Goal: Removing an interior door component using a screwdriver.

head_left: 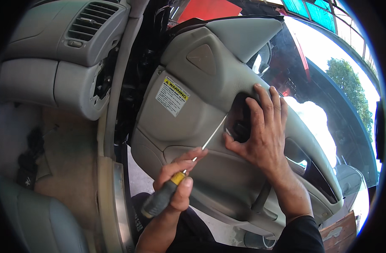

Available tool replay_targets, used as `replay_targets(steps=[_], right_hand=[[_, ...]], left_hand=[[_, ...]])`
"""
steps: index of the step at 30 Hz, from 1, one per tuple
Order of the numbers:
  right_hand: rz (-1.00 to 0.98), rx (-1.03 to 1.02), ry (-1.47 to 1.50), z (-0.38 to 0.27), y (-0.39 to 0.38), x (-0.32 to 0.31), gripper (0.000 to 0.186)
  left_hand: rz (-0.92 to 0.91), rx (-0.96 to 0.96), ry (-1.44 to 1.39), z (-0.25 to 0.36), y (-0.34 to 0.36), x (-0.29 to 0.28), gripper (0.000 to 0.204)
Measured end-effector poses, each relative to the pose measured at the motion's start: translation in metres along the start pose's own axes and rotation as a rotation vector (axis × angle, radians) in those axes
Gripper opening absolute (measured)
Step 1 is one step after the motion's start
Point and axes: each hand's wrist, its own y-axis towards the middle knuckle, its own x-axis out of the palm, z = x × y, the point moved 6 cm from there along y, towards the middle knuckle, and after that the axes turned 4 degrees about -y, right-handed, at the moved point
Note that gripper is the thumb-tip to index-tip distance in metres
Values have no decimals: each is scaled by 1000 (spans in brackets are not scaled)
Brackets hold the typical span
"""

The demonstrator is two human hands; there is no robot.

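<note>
The left hand (176, 181) is closed around a screwdriver (178, 177), whose shaft slants up to the dark recess (241, 122) in the middle of the door panel (188, 122). The right hand (262, 130) is spread flat beside that recess, fingers on its upper edge, thumb near the tip. Both forearms rise from the lower edge; open room lies left of the panel.

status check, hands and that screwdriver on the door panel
Left hand gripping screwdriver, tip at door panel recess. Right hand braced on recess edge. Nothing blocking.

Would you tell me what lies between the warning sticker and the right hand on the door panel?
In the head view, the screwdriver's thin metal shaft crosses bare grey panel there.
</note>
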Motion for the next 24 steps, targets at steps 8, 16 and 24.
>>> replay_targets(steps=[8, 16, 24], right_hand=[[84, 64, 295, -52, -54, -29, 64], [49, 183, 534, -51, -102, -32, 69], [-24, 221, 509, -36, -96, -22, 73]], left_hand=[[-337, 338, 500, 64, 4, 63, 33], [-424, 116, 628, 81, 62, 88, 35], [-667, 70, 638, 109, 109, 121, 49]])
